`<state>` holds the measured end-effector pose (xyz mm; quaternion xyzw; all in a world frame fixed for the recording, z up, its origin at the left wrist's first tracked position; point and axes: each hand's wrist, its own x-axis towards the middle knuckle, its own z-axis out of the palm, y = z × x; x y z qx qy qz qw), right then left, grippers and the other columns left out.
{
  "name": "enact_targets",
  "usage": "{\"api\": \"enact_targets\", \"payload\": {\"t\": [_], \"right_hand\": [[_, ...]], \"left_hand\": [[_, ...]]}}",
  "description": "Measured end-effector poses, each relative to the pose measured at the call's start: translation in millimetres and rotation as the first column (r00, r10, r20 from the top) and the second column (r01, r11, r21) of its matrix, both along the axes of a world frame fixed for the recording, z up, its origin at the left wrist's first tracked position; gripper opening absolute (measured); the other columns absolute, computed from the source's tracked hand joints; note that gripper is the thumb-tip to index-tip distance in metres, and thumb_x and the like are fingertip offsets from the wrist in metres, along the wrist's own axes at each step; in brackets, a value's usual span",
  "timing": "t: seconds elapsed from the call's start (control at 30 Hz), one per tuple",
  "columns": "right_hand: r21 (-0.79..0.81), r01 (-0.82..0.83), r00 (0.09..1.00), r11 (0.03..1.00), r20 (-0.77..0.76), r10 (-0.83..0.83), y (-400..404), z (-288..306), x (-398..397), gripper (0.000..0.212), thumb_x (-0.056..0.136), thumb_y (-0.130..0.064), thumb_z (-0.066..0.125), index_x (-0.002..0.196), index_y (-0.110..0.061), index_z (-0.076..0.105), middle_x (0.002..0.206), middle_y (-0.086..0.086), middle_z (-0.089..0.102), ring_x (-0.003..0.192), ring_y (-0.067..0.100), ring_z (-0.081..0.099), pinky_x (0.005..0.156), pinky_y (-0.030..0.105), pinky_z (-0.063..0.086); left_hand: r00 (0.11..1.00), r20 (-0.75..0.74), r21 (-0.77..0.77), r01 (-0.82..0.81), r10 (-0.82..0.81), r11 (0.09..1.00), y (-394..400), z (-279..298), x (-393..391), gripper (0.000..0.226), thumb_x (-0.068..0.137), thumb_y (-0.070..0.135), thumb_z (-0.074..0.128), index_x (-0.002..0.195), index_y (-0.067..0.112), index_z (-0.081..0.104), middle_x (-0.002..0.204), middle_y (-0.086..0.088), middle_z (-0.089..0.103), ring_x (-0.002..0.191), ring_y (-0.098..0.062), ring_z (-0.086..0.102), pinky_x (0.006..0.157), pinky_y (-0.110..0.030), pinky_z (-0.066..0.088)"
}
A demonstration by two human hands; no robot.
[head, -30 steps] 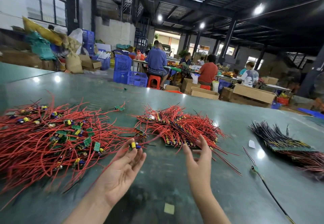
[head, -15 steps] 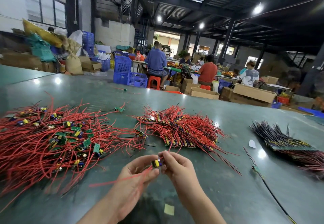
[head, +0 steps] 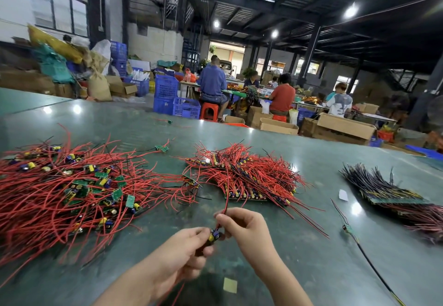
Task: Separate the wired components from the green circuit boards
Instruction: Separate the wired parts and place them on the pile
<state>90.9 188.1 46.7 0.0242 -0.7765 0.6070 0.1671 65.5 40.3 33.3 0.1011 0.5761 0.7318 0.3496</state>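
1. Head view: the part (head: 214, 235) sits pinched between my two hands, low over the table (head: 311, 257).
2. Since a moment ago my right hand (head: 242, 227) has slid up its red wire (head: 224, 206) and grips it; my left hand (head: 184, 250) clamps the body.
3. I judge a pull-apart is starting.
4. Earlier both palms were open and empty.
5. Left of my hands lies the loose pile (head: 72, 190); ahead, the board stack (head: 247, 181).

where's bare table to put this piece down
Bare green table lies between the middle red-wire pile and the dark-wire boards, and near the yellow paper scrap. The big loose pile on the left is crowded.
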Motion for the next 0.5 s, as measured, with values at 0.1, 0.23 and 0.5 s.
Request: {"api": "enact_targets", "payload": {"t": [0.1, 0.23, 0.5], "right_hand": [[-0.029, -0.005, 1.0, 1.0, 0.009, 0.006, -2, -1, -1, 0.014, 0.081, 0.0, 0.068, 0.08, -0.014, 0.07, 0.055, -0.009, 0.061, 0.05, 0.001, 0.05, 0.053, 0.016, 0.044], [0.0, 0.053, 0.998, 0.999, -0.03, -0.053, -1, -2, -3, 0.025, 0.078, -0.001, 0.07, 0.065, -0.022, 0.067, 0.057, -0.004, 0.06, 0.055, 0.009, 0.05, 0.055, 0.021, 0.042], [-0.155, 0.123, 0.992, 0.98, 0.01, -0.122, 1, -7, -5, 0.019, 0.081, -0.006, 0.068, 0.065, -0.014, 0.066, 0.057, -0.004, 0.061, 0.053, 0.008, 0.051, 0.056, 0.019, 0.042]], "left_hand": [[0.997, -0.072, -0.084, -0.046, 0.04, 0.995, 4, 3, 3, 0.023, 0.099, 0.031, 0.04, 0.102, 0.014, 0.056, 0.051, 0.009, 0.041, 0.041, -0.004, 0.019, 0.036, -0.011, 0.014], [0.953, -0.294, -0.123, -0.112, 0.071, 0.986, 6, 4, 8, 0.024, 0.098, 0.029, 0.043, 0.089, 0.014, 0.059, 0.046, 0.01, 0.034, 0.037, -0.004, 0.021, 0.035, -0.013, 0.012], [0.823, -0.555, -0.077, -0.195, 0.12, 0.978, 6, 1, 11, 0.02, 0.096, 0.011, 0.049, 0.08, 0.007, 0.06, 0.046, 0.007, 0.045, 0.038, -0.001, 0.03, 0.04, -0.01, 0.024]]}}
